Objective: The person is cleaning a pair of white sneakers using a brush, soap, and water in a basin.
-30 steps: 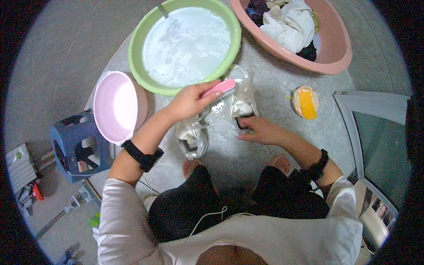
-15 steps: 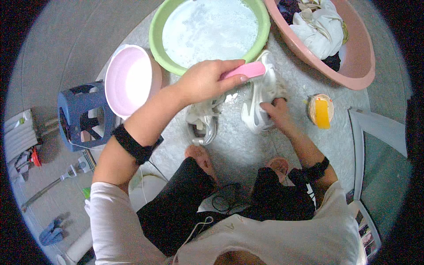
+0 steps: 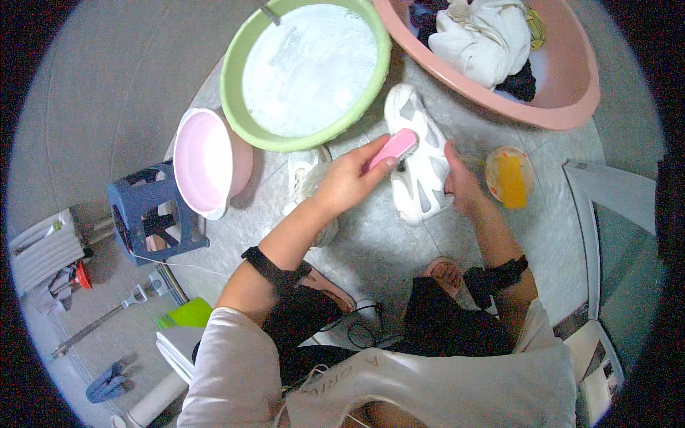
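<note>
One white shoe (image 3: 426, 158) over a mottled grey floor (image 3: 549, 235)

Thin seams cross the floor, and a darker grey surface (image 3: 107, 114) fills the upper left; a pale-framed panel (image 3: 587, 235) stands at the right. Beyond the shoe are a green basin (image 3: 230, 100) of sudsy liquid and a large pink tub (image 3: 571, 78) of clothes; a small pink basin (image 3: 235, 153) and a blue stool (image 3: 132, 217) are at the left. Lettering marks the front of the white shirt (image 3: 457, 385). The left hand (image 3: 349, 178) has its fingers clamped on a pink brush (image 3: 394, 148) at the white shoe's left side. The shoe is tilted between both hands. The right hand (image 3: 464, 178) meets its right edge, fingers partly hidden; I cannot tell whether they are closed.
</note>
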Demonstrator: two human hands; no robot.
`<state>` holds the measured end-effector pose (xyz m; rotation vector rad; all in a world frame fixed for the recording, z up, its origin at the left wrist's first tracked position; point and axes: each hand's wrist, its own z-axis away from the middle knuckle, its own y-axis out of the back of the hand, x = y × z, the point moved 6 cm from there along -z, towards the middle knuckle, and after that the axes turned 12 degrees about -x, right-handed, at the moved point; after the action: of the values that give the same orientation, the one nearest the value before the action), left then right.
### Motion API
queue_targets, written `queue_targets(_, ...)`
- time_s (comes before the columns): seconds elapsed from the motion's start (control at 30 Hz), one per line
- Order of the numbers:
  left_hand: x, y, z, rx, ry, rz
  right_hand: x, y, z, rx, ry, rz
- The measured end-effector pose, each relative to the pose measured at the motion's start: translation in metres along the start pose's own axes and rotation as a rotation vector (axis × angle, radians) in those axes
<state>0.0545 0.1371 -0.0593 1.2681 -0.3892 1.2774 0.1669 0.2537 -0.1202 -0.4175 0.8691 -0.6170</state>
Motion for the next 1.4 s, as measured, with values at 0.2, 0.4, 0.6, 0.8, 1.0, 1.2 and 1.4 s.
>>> queue_targets(0.2, 0.040, -0.013, 0.000, -0.148, -0.047, -0.265, -0.006, 0.002, -0.006, 0.023, 0.066, -0.156)
queue_targets(0.4, 0.027, -0.003, -0.005, -0.083, 0.028, -0.349, -0.004, -0.016, -0.010, -0.241, 0.133, -0.205)
queue_targets(0.6, 0.036, -0.008, -0.001, -0.169, -0.014, -0.455, -0.008, -0.010, -0.012, -0.109, 0.127, -0.248)
queue_targets(0.8, 0.039, -0.005, -0.002, -0.138, -0.118, -0.532, 0.004, 0.008, -0.019, -0.028, 0.103, -0.143)
queue_targets(1.0, 0.045, -0.008, -0.006, -0.199, -0.119, -0.599, -0.014, -0.003, -0.004, 0.113, 0.188, -0.135)
queue_targets(1.2, 0.046, -0.009, -0.013, -0.087, -0.101, -0.603, -0.007, 0.019, -0.012, 0.225, 0.238, -0.131)
queue_targets(1.4, 0.049, -0.019, -0.008, -0.125, -0.116, -0.543, -0.008, 0.019, -0.012, 0.188, 0.260, -0.241)
